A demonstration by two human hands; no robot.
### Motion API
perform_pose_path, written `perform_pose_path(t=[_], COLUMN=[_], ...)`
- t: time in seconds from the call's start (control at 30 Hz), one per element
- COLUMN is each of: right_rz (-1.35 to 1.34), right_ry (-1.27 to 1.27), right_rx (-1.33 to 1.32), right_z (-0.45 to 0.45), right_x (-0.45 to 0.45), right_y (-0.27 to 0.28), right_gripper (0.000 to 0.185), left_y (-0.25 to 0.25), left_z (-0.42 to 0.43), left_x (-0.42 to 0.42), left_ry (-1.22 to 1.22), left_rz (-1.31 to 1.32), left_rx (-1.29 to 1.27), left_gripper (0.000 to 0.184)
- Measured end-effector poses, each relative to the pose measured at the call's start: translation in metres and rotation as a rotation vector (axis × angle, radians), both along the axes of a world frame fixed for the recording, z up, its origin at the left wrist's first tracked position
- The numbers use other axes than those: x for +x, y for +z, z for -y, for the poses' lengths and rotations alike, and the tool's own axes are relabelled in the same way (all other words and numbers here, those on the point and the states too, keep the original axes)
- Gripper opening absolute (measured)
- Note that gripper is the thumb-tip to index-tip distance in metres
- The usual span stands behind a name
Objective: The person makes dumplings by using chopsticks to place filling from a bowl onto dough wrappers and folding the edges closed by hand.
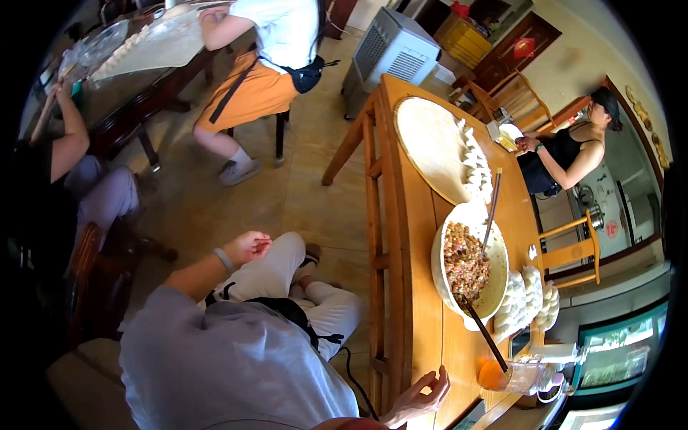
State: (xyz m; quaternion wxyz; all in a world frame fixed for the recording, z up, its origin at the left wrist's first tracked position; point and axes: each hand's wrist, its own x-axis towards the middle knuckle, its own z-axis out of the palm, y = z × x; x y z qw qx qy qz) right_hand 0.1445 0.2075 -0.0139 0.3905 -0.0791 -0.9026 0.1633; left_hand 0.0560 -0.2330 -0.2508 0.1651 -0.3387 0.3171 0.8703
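My left hand, with a pale band at the wrist, rests on my light-trousered thigh. Its fingers are loosely curled, and no object shows in them. At the near edge of the wooden table, my right hand is open and holds nothing. Closest to it is a jar of orange liquid. Farther along stands a big white bowl of chopped filling, with dark chopsticks leaning in it. Beyond lies a round tray with a row of white dumplings along one side.
Bags of white pieces stand beside the bowl. A person in black stands past the table. At the left, a person in orange shorts and another in dark clothing sit at a second table. An air cooler stands behind.
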Motion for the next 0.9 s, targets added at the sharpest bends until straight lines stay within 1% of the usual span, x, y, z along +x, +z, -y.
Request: perform_pose_path(t=[0.17, 0.3, 0.43, 0.53, 0.63, 0.73, 0.9], right_rz=[-0.042, -0.073, -0.064, -0.058, -0.009, -0.029, -0.024], right_ry=[0.09, 0.107, 0.1, 0.1, 0.038, 0.085, 0.048], right_rx=[0.007, 0.008, -0.044, -0.014, 0.003, -0.027, 0.001], right_z=[0.011, 0.019, 0.015, 0.013, 0.012, 0.01, 0.009], right_x=[-0.017, -0.024, -0.026, -0.026, -0.024, -0.027, -0.028], right_y=[0.0, 0.003, -0.006, -0.01, -0.009, -0.011, -0.013], right_gripper=[0.016, 0.018, 0.017, 0.017, 0.016, 0.016, 0.015], left_y=[-0.007, 0.003, 0.011, 0.02, 0.024, 0.038, 0.051], left_z=[-0.028, -0.048, -0.057, -0.062, -0.068, -0.075, -0.086], left_x=[0.01, 0.001, -0.006, -0.01, -0.015, -0.019, -0.033], left_ry=[0.08, 0.064, 0.065, 0.059, 0.048, 0.006, -0.031], left_rz=[0.028, -0.001, -0.061, -0.075, -0.084, -0.071, -0.119], left_rx=[0.246, 0.282, 0.322, 0.311, 0.302, 0.281, 0.31], left_gripper=[0.018, 0.019, 0.02, 0.02, 0.019, 0.02, 0.023])
